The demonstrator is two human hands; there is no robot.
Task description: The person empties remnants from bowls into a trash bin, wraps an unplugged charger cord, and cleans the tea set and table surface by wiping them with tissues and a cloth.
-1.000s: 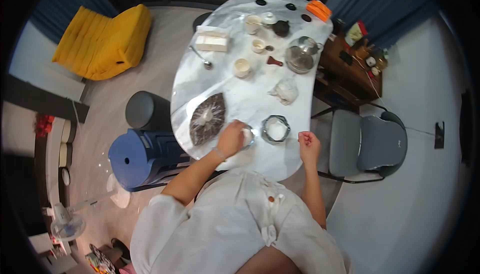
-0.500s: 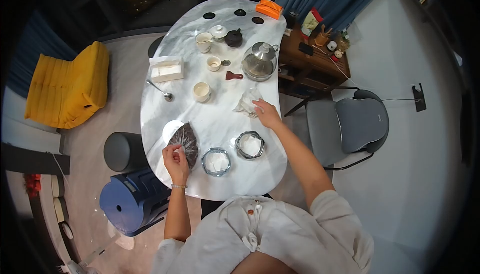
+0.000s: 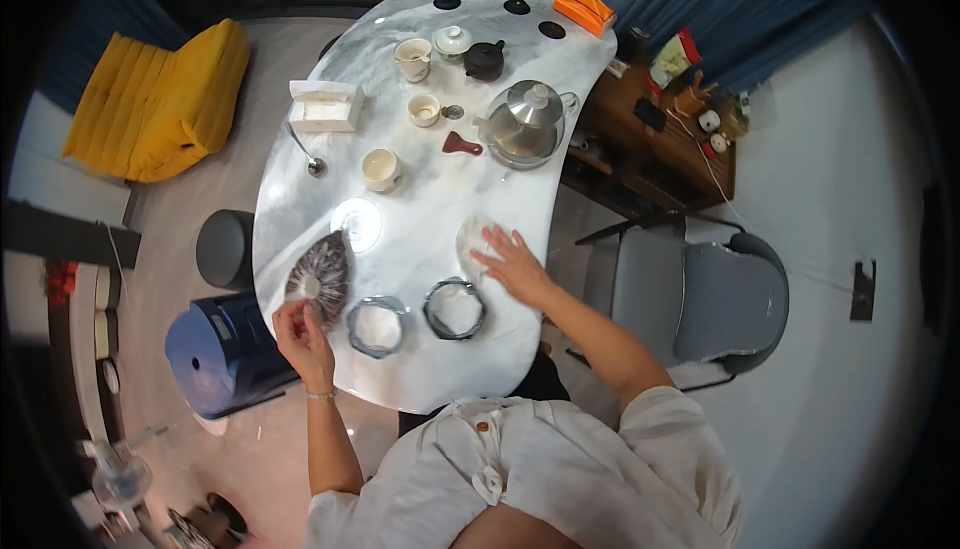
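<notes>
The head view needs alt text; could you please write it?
The person's right hand lies spread over crumpled translucent plastic on a marble-patterned table, while the left hand is by a dark-filled clear bag; two faceted glass dishes sit between the hands.

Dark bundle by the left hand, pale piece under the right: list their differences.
The dark bundle is brown and glossy; the pale piece is whitish. The dark bundle looks larger than what shows of the pale piece. The dark bundle lies mostly uncovered; the right hand partly covers the pale piece. Both lie on the table.
</notes>
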